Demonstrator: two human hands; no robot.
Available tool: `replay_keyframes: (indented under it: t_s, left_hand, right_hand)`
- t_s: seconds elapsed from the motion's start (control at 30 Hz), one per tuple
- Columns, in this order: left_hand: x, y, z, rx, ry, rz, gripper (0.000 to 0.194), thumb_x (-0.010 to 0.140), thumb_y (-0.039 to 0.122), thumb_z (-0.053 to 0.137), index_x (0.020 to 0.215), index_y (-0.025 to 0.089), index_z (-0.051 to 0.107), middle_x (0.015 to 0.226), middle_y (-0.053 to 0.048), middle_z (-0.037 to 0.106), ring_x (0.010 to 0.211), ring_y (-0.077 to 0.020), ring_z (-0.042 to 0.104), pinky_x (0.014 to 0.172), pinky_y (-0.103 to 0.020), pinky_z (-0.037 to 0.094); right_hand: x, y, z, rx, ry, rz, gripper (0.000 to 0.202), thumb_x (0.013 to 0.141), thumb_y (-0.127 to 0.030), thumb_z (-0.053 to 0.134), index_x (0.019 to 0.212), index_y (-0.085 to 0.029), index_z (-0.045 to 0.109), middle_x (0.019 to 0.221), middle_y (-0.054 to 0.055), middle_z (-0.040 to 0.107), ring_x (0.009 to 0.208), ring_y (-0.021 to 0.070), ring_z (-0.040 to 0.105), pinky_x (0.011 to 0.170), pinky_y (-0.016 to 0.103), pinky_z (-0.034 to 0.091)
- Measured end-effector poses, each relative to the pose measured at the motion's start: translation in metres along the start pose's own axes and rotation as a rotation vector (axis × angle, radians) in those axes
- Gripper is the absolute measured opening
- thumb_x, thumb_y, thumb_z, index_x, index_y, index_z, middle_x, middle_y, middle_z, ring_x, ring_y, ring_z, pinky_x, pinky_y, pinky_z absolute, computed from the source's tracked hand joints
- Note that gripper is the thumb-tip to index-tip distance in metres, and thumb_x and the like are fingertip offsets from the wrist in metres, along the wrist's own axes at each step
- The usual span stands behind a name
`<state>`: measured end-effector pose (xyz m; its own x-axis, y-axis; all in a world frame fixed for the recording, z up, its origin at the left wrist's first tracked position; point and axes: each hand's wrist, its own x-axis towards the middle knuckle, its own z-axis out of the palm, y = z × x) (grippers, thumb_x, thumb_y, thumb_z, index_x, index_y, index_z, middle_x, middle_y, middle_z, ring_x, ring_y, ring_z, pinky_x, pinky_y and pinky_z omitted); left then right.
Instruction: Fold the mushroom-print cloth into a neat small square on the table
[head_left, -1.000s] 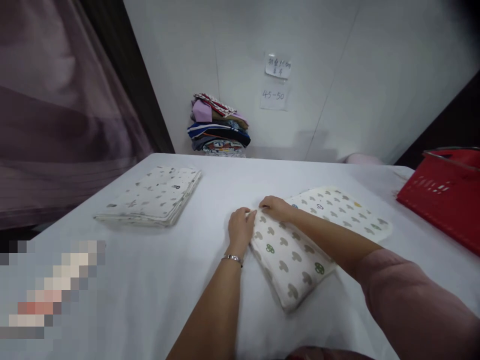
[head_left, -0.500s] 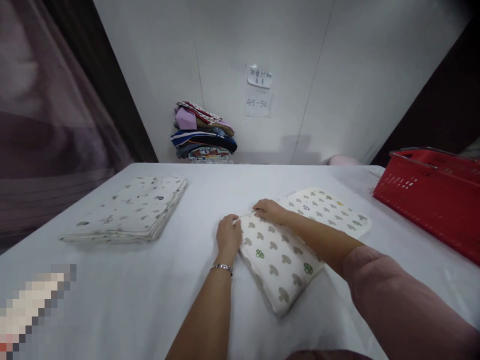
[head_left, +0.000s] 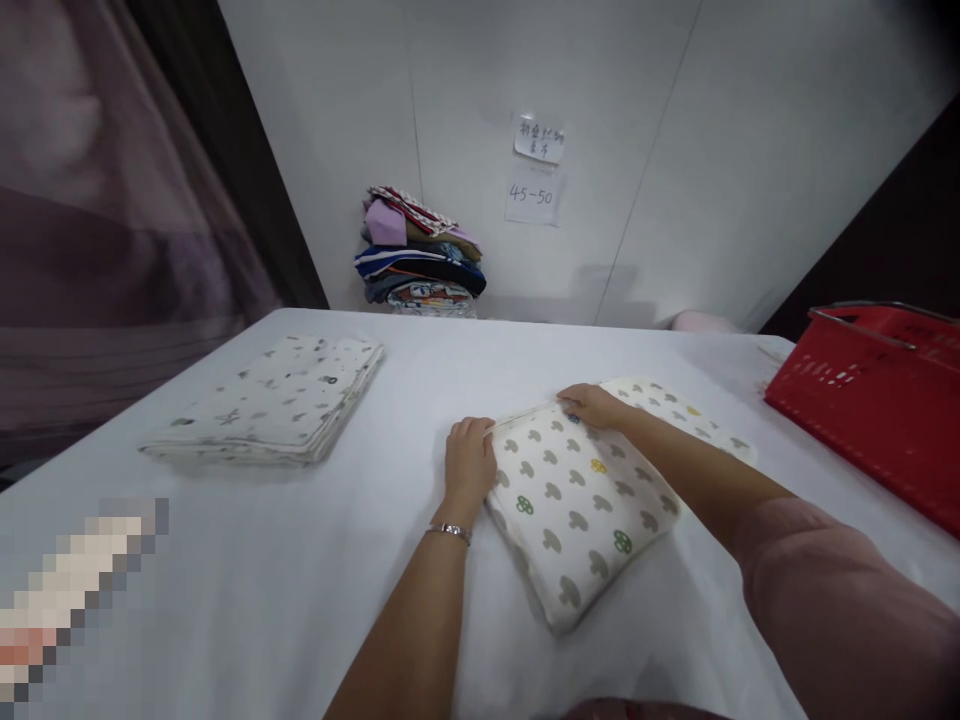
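Note:
A white cloth (head_left: 576,515) with grey, green and yellow mushroom prints lies folded on the table before me. My left hand (head_left: 471,462), a bracelet at its wrist, closes on the cloth's far left corner. Farther along the far edge, my right hand (head_left: 592,406) pinches the fabric. Past my right forearm lies a flat stretch of matching mushroom-print fabric (head_left: 675,410); whether it joins the folded part is hidden by the arm. A second folded cloth (head_left: 289,395), white with small dark prints, rests at the left.
The white-covered table (head_left: 360,580) carries these cloths. At its right side stands a red plastic basket (head_left: 862,410) with a metal handle. A stack of folded fabrics (head_left: 420,255) is beyond the far edge, near the wall with handwritten paper signs (head_left: 532,195).
My right hand has slid right along the cloth's far edge, away from my left hand. More of the folded cloth's top now shows, and less of the flat fabric behind. The view has shifted slightly.

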<state>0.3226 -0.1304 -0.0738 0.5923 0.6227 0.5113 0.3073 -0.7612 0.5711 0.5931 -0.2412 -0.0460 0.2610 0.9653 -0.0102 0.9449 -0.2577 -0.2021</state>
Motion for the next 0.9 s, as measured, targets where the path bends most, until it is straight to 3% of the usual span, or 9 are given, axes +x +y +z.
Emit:
replay_keyframes:
  t_s: [0.27,0.4,0.53,0.73,0.9]
  left_hand:
    - [-0.002,0.005,-0.004,-0.082,-0.010,0.067,0.027,0.083,0.007,0.042,0.101,0.021,0.056,0.097,-0.005,0.056,0.095,-0.0189,0.050,0.087,-0.034,0.043]
    - [-0.002,0.004,-0.002,-0.026,-0.061,-0.060,0.026,0.083,0.008,0.041,0.097,0.021,0.059,0.097,-0.005,0.057,0.095,-0.0197,0.051,0.087,-0.035,0.044]
    - [0.000,0.000,0.000,-0.007,-0.112,-0.191,0.025,0.083,0.010,0.042,0.094,0.021,0.061,0.098,-0.006,0.058,0.097,-0.0207,0.052,0.087,-0.036,0.044]
    - [0.000,-0.001,0.000,-0.031,-0.121,-0.219,0.024,0.083,0.012,0.041,0.094,0.021,0.061,0.098,-0.005,0.059,0.097,-0.0196,0.053,0.088,-0.034,0.044]
    - [0.001,-0.002,0.001,-0.054,-0.110,-0.226,0.023,0.084,0.014,0.042,0.093,0.021,0.062,0.098,-0.004,0.059,0.097,-0.0193,0.053,0.088,-0.034,0.044]
  right_hand:
    - [0.001,0.008,0.001,-0.060,0.077,-0.143,0.036,0.083,-0.031,0.054,0.117,-0.019,0.060,0.116,0.011,0.060,0.108,0.0240,0.052,0.095,0.035,0.039]
    - [-0.005,0.010,0.002,0.028,0.167,-0.110,0.034,0.081,-0.033,0.058,0.110,-0.016,0.062,0.109,0.011,0.061,0.102,0.0239,0.053,0.091,0.037,0.040]
    - [-0.005,0.009,0.003,0.129,0.143,-0.146,0.020,0.083,-0.028,0.053,0.095,-0.018,0.066,0.098,0.008,0.063,0.095,0.0204,0.054,0.088,0.034,0.041]
    - [0.000,0.008,0.000,0.073,0.121,-0.196,0.020,0.081,-0.025,0.054,0.094,-0.017,0.067,0.096,0.009,0.062,0.093,0.0216,0.052,0.086,0.033,0.040]
    - [0.002,0.001,-0.002,0.069,0.120,-0.097,0.007,0.076,-0.020,0.058,0.077,-0.018,0.064,0.083,0.005,0.062,0.084,0.0188,0.052,0.077,0.029,0.039]
